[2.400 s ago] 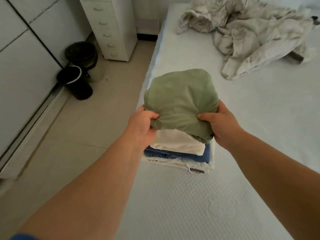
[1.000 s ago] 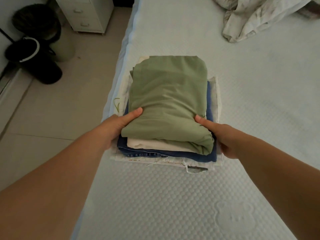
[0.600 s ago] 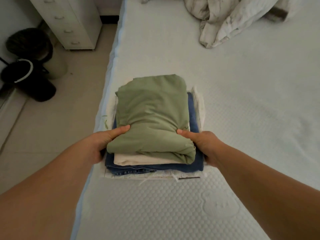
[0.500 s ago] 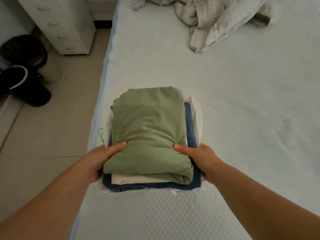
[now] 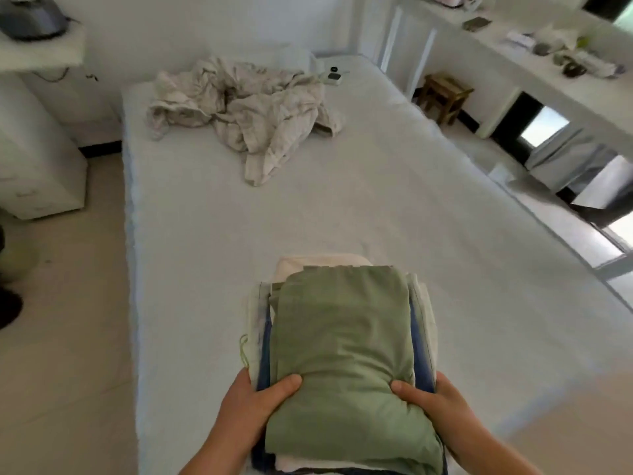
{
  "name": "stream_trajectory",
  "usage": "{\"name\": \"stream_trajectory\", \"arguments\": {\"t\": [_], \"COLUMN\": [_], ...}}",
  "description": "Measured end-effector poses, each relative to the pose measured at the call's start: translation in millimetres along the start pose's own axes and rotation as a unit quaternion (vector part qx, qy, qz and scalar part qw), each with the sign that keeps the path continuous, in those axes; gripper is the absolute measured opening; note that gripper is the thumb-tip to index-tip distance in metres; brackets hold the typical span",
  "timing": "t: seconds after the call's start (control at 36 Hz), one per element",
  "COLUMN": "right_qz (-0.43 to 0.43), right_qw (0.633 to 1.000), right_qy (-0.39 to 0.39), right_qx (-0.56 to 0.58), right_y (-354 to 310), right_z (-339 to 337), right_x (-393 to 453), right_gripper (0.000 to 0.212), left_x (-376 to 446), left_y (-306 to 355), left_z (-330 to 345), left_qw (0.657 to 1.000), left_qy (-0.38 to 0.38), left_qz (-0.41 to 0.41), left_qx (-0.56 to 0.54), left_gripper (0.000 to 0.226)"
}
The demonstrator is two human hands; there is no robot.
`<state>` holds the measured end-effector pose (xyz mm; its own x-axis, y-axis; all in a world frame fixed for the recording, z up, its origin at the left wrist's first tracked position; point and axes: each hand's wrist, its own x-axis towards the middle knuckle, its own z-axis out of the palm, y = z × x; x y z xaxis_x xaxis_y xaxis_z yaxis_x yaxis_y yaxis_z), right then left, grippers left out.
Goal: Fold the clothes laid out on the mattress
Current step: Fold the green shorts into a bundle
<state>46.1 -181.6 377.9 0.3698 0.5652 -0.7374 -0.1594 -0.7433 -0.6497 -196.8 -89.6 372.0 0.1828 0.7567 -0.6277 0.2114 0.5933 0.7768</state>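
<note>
Folded green garment (image 5: pixel 342 337) tops neat stack; crumpled pale clothes (image 5: pixel 246 111) lie far up mattress (image 5: pixel 445 217)

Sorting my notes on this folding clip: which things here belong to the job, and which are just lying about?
Job:
green garment
folded stack
left hand
right hand
crumpled pale clothes
mattress

Lying about:
wooden stool
white drawer unit
shelf clutter

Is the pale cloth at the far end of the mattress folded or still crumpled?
Crumpled: the pale cloth lies in a loose, wrinkled heap.
</note>
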Motion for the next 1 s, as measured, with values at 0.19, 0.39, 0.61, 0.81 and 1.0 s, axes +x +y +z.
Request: {"name": "stream_trajectory", "arguments": {"t": [0.19, 0.39, 0.61, 0.81, 1.0], "right_qz": [-0.006, -0.053, -0.005, 0.016, 0.028], "right_qw": [0.990, 0.969, 0.955, 0.952, 0.951], "right_qy": [0.073, 0.130, 0.201, 0.231, 0.223], "right_qx": [0.117, 0.201, 0.217, 0.199, 0.212], "right_y": [24.1, 63.5, 118.6, 139.4, 129.7], "right_z": [-86.2, -172.1, -337.1, -469.8, -555.5], "right_x": [-86.5, -114.1, -117.8, -114.4, -70.3], "right_gripper": [0.073, 0.029, 0.082, 0.075, 0.058], "left_x": [-62.7, -85.8, -108.7, -118.1, -92.1], "left_y": [46.9, 55.9, 48.9, 46.7, 67.6], "left_z": [73.8, 174.1, 365.4, 508.7, 608.8], "left_qw": [0.991, 0.976, 0.957, 0.941, 0.936], "left_qy": [-0.113, -0.177, -0.211, -0.251, -0.244], "left_qz": [0.014, 0.012, -0.002, -0.024, -0.021], "left_qx": [0.073, 0.128, 0.201, 0.227, 0.253], "left_gripper": [0.087, 0.090, 0.068, 0.054, 0.061]}}
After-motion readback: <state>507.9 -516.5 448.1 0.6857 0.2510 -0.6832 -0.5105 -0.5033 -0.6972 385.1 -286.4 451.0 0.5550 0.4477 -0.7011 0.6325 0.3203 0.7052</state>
